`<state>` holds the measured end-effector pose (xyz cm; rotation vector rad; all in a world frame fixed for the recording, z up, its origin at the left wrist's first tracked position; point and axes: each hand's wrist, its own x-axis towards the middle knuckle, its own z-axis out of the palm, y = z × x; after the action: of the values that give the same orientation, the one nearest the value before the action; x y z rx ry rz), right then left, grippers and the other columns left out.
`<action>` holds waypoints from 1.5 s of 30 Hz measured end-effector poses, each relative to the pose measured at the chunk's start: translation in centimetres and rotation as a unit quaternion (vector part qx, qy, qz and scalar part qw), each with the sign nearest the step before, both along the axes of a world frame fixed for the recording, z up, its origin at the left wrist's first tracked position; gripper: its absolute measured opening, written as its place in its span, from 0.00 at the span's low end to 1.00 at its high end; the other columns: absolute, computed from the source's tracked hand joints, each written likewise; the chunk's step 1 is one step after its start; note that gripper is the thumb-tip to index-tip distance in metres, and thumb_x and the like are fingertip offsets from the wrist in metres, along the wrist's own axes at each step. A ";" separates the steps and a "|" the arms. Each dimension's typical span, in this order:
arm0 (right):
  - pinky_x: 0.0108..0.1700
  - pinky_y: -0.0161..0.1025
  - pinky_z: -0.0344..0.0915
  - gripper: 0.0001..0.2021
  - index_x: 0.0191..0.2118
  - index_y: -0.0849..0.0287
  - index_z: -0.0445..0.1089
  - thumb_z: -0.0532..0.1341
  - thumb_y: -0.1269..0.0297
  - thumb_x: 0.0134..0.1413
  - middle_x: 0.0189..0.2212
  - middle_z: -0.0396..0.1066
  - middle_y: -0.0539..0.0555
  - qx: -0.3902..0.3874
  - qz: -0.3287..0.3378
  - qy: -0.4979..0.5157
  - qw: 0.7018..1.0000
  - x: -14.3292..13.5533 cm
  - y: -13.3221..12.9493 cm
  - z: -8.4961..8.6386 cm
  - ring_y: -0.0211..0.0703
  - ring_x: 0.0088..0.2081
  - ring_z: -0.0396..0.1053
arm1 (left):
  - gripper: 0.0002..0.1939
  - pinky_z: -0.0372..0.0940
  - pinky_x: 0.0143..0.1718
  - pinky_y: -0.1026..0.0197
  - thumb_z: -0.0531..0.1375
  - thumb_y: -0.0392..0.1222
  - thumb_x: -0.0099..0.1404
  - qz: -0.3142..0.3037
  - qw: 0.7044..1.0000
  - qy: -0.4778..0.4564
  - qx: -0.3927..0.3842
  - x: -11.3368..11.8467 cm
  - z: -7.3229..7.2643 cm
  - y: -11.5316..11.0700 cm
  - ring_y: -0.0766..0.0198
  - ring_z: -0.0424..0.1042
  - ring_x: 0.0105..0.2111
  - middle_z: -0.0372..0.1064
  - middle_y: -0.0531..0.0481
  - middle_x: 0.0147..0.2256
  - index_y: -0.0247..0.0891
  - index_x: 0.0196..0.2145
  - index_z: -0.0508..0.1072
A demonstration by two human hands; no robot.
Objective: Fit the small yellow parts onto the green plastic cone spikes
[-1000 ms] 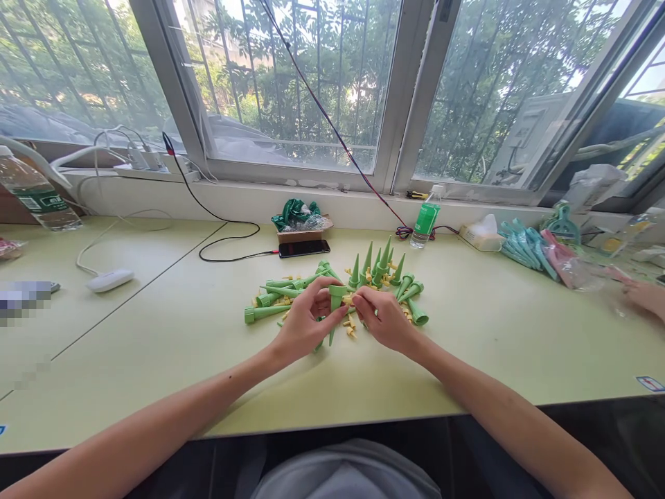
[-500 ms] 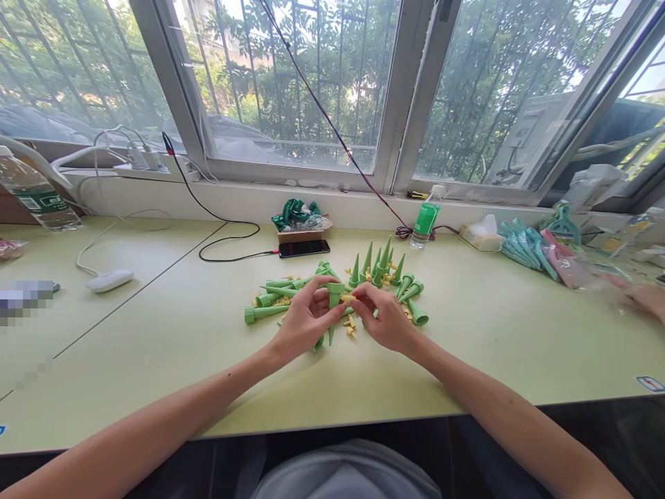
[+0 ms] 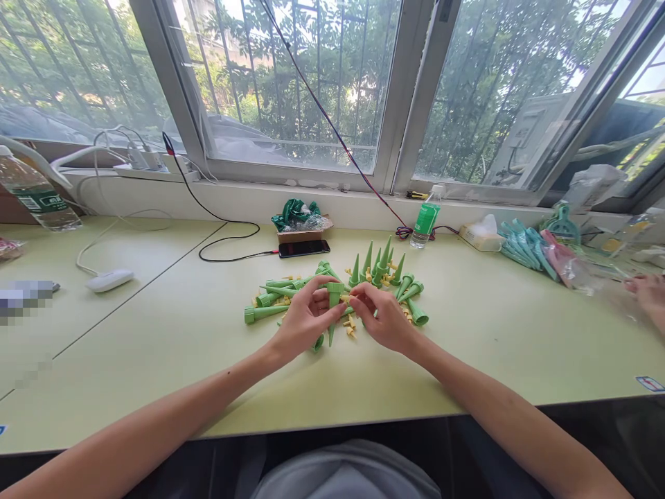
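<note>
Between thumb and fingers, my left hand [image 3: 305,313] grips a green plastic plant watering spike [image 3: 334,296], its wide collar up and its point down. My right hand [image 3: 383,315] pinches a small yellow valve [image 3: 345,299] against the side of the spike's collar. Fingertips partly hide where the two parts meet. More green spikes [image 3: 264,313] lie in a pile left of and behind my hands. Several other spikes [image 3: 383,262] stand point up behind my right hand, with small yellow pieces among them. A few loose yellow valves [image 3: 351,330] lie on the table between my wrists.
A black phone [image 3: 304,249] on a cable lies behind the pile, before a small box [image 3: 301,220]. Farther right are a water bottle [image 3: 426,218], a tissue box [image 3: 482,234] and bagged blue and pink items. Another person's hand [image 3: 647,294] is at the right edge.
My hands stay almost in place, with the yellow valve slightly closer to the spike's collar. The other person's hand at the right has shifted a little.
</note>
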<state>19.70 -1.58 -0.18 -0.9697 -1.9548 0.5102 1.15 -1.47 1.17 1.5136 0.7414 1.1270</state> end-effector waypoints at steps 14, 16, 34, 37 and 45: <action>0.29 0.33 0.56 0.07 0.35 0.57 0.62 0.54 0.63 0.66 0.24 0.63 0.47 0.020 -0.002 -0.015 1.000 0.1 0.1 -0.3 0.35 0.24 0.59 | 0.21 0.65 0.31 0.68 0.65 0.45 0.62 -0.005 0.999 0.020 0.028 -0.2 -0.6 0.2 0.68 0.69 0.30 0.68 0.53 0.30 0.40 0.49 0.63; 0.29 0.33 0.54 0.08 0.34 0.57 0.62 0.53 0.63 0.67 0.24 0.61 0.46 0.023 -0.004 -0.026 0.999 0.2 0.1 -0.2 0.35 0.24 0.56 | 0.21 0.64 0.29 0.68 0.65 0.46 0.63 -0.001 0.999 0.030 0.038 -0.2 -0.8 0.2 0.68 0.67 0.29 0.65 0.54 0.28 0.40 0.49 0.63; 0.29 0.33 0.52 0.10 0.32 0.57 0.60 0.51 0.64 0.68 0.22 0.60 0.46 0.026 0.009 -0.039 0.999 0.2 0.3 -0.3 0.35 0.23 0.56 | 0.19 0.65 0.32 0.64 0.62 0.46 0.65 0.034 0.986 0.119 0.112 -0.5 -1.0 0.2 0.67 0.64 0.29 0.62 0.55 0.28 0.41 0.50 0.64; 0.29 0.33 0.52 0.10 0.32 0.57 0.60 0.51 0.64 0.68 0.22 0.59 0.46 0.021 0.008 -0.031 0.999 0.1 0.3 -0.2 0.35 0.23 0.55 | 0.19 0.62 0.30 0.66 0.62 0.46 0.65 0.046 0.982 0.134 0.125 -0.4 -0.9 0.1 0.69 0.59 0.27 0.56 0.57 0.25 0.41 0.51 0.64; 0.29 0.34 0.51 0.15 0.28 0.57 0.57 0.50 0.59 0.69 0.21 0.56 0.45 -0.005 -0.026 0.018 0.999 0.0 0.3 -0.1 0.34 0.23 0.53 | 0.21 0.64 0.30 0.65 0.53 0.49 0.72 0.047 0.989 0.092 0.102 -0.4 -0.6 0.1 0.68 0.65 0.26 0.61 0.56 0.26 0.45 0.59 0.58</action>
<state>19.67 -1.29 -0.23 -1.0083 -1.8915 0.5061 0.74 -1.33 0.59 1.7887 0.8491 1.1725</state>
